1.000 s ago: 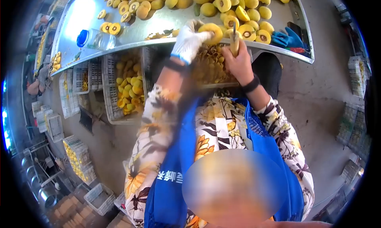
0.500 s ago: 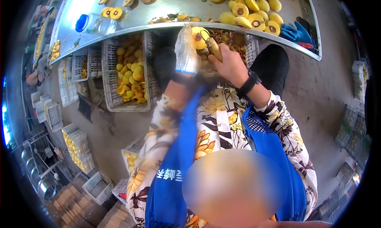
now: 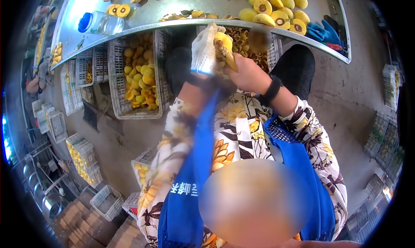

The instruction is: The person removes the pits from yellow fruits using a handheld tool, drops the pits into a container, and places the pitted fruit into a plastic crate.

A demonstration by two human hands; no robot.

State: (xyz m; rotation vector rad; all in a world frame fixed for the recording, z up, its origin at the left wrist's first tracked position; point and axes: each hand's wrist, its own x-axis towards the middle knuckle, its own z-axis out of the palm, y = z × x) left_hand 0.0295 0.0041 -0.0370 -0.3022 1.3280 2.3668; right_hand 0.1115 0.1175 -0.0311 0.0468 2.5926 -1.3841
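Note:
My left hand (image 3: pixel 203 51), in a white knitted glove, is closed around a yellow peach half (image 3: pixel 223 41) with its cut side toward my right hand. My right hand (image 3: pixel 250 74), bare with a dark band at the wrist, grips the wooden handle of a pitting tool (image 3: pixel 230 61). The tool's working end is against the peach flesh; its tip is hidden. Both hands are over a crate of brown pits and scraps (image 3: pixel 242 38), just below the metal table's front edge. A blurred brown round thing (image 3: pixel 260 38) shows to the right of the peach half.
On the metal table (image 3: pixel 173 8) lie peach halves (image 3: pixel 281 19), a clear bottle with a blue cap (image 3: pixel 101 23) and a blue glove (image 3: pixel 323 32). A white crate (image 3: pixel 113 81) of yellow halves stands left of my legs. More crates (image 3: pixel 84 159) stand around the floor.
The tool has tilted and moved in against the peach half, and my right hand has shifted slightly left and down. A blurred brown round thing now shows right of the peach.

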